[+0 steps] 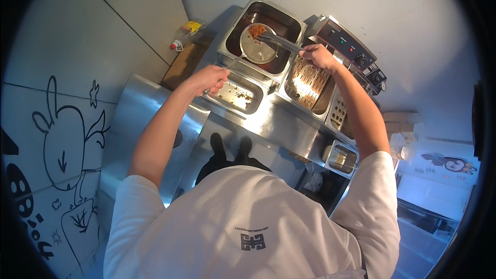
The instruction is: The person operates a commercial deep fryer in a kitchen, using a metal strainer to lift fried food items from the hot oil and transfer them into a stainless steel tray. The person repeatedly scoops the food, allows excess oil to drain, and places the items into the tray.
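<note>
My left hand [209,80] grips the thin handle of a round metal strainer [256,52], whose bowl is over a deep steel pan of dark liquid [286,28]. A clump of orange-brown food bits [256,31] lies at the strainer's far side. In my right hand [319,57] is a pair of metal tongs [285,42], reaching left across the pan with their tips at the clump. Whether the tips pinch any of it, I cannot tell. Below my left hand sits a shallow steel tray [228,100] with dark crumbs in it.
Right of the pan stands a fryer with a slotted metal plate [309,81] and a control panel [346,43] behind. A perforated plate [338,111] lies farther right. A small steel container [341,159] is at the counter's near right. A plastic bottle [189,33] lies by the left wall.
</note>
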{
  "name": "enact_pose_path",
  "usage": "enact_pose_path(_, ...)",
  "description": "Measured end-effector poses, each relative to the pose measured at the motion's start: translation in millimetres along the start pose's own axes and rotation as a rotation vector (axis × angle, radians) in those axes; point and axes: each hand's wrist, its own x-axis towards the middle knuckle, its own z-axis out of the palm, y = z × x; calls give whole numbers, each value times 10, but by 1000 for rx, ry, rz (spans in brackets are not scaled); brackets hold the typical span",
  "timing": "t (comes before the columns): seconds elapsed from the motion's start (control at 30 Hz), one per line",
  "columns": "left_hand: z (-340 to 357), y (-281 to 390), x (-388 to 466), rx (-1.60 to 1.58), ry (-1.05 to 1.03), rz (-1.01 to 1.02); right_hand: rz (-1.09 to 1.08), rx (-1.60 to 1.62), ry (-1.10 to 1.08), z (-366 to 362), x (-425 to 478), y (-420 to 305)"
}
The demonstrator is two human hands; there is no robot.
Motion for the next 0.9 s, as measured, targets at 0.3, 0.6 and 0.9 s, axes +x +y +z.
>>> enact_pose_path(0.3, 21, 109, 93, 26, 23, -80, -12, 302, -15, 485, -105, 416)
enact_pose_path(0.6, -29, 168, 162, -127, 23, -103, -64, 396, 19, 597, -526, 545)
enact_pose_path(0.9, -17, 110, 195, -236, 1, -99, -181, 172, 139, 1037, -1381, 711)
